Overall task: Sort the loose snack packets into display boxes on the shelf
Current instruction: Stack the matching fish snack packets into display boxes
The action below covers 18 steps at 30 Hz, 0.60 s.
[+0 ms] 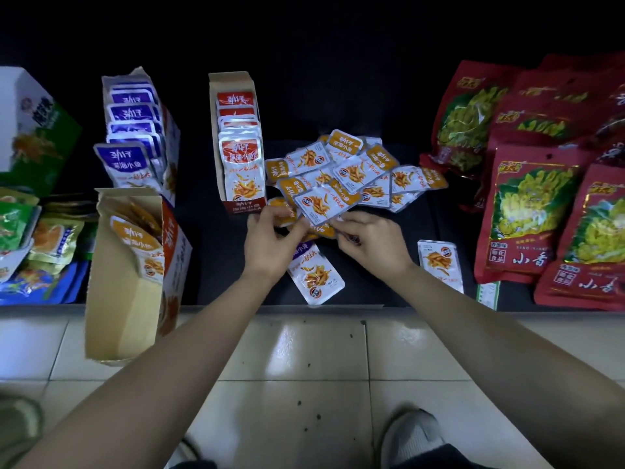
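A heap of loose orange-topped snack packets [351, 174] lies on the dark shelf [389, 286]. My left hand [270, 245] and my right hand [372, 242] meet at the heap's near edge, both with fingers curled round orange packets there. A purple-topped packet [316, 275] lies under and below my left hand. One single packet [439, 265] lies to the right. Three display boxes stand at the left: a purple-packet box [135, 130], a red-packet box [238, 143] and an orange-packet box [135, 265] that juts over the shelf edge.
Big red snack bags [541, 198] crowd the shelf's right side. Green, gold and blue packets [33, 231] and a white-green carton [30, 130] fill the far left. Pale floor tiles [304, 367] lie below the shelf edge, with my shoes at the bottom.
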Tool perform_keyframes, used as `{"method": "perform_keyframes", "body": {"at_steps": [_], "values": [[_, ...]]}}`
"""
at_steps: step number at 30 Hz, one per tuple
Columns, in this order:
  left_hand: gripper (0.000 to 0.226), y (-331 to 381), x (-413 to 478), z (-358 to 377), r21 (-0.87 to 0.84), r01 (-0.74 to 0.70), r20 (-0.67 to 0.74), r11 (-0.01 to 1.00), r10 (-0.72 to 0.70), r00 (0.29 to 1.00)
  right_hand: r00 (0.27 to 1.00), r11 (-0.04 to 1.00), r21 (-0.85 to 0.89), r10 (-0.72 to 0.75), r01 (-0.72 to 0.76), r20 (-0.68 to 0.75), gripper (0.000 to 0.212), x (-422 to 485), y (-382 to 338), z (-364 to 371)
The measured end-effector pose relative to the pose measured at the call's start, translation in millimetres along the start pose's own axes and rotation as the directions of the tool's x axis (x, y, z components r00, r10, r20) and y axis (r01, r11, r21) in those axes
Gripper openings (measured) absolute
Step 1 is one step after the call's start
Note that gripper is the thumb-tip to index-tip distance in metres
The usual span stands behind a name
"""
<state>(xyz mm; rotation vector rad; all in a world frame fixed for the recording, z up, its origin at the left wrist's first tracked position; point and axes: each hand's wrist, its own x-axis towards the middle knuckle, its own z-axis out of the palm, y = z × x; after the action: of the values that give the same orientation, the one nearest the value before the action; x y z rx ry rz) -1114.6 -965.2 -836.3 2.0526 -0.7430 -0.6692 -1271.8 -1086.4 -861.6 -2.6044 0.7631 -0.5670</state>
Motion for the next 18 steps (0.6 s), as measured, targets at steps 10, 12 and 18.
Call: {"method": "perform_keyframes", "body": {"at_steps": [10, 12, 18], "values": [[0.025, 0.0, 3.5, 6.1, -0.229, 0.288, 0.103, 0.93, -0.271, 0.957, 0.986, 0.967, 0.23, 0.079, -0.113, 0.15, 0.03, -5.7, -12.8, -6.4], [0.036, -1.3, 2.3, 1.3, -0.33, 0.344, 0.133, 0.879, -0.317, 0.939, 0.954, 0.923, 0.296, 0.175, -0.246, 0.245, 0.034, -3.9, -10.7, -5.7], [0.037, 2.1, -1.1, -8.6, -0.369, 0.495, 0.319, 0.787, -0.393, 0.862, 0.897, 0.866, 0.302, 0.3, -0.399, 0.326, 0.041, -5.3, -18.0, 2.0]]}}
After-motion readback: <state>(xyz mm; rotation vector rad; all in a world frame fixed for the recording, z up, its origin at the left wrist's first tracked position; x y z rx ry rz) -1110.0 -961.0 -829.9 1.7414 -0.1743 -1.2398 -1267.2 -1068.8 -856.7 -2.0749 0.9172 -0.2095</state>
